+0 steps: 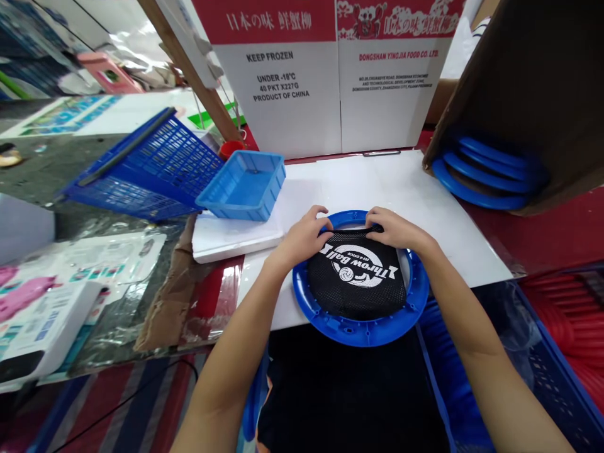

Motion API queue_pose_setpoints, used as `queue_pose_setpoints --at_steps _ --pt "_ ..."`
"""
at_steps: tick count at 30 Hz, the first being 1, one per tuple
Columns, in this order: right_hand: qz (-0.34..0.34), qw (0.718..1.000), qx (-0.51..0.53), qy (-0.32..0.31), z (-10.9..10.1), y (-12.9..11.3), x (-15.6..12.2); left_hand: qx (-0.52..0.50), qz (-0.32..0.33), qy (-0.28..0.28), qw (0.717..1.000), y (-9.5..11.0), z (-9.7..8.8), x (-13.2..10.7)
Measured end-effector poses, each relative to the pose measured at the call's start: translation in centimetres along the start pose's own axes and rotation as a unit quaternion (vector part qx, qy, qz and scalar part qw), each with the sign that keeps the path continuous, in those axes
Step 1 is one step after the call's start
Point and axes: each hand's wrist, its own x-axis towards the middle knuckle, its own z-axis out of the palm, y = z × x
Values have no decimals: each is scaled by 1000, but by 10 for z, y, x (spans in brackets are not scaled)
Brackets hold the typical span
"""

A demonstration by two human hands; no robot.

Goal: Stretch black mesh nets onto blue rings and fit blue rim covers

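Note:
A blue plastic ring (pixel 363 333) lies over the near edge of the white tabletop, partly above my lap. Inside it is a black mesh net (pixel 356 302) printed in white with "Throw Ball". My left hand (pixel 309 236) pinches the net's far left edge between thumb and fingers, close to the ring's rim. On the far right edge of the net, my right hand (pixel 391 228) grips the fabric in the same way. Between the two hands the net's top edge runs nearly straight, a little inside the ring's far rim.
A light blue tray (pixel 243 189) sits on a white slab at left, beside a tilted blue basket (pixel 160 163). White-and-red cartons (pixel 292 119) stand behind. Several blue rings (pixel 486 176) lie in a dark box at right; red rings (pixel 576 314) fill a crate lower right.

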Motion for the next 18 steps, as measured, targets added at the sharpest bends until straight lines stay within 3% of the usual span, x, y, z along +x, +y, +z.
queue_pose_setpoints --at_steps 5,11,18 --pt "30 998 25 49 -3 3 2 -78 -26 -2 997 -6 -3 8" --pt "71 991 64 91 -4 11 1 -126 -33 39 991 -5 1 11" --pt "51 986 120 107 -2 18 5 -139 -59 59 987 -7 5 16"
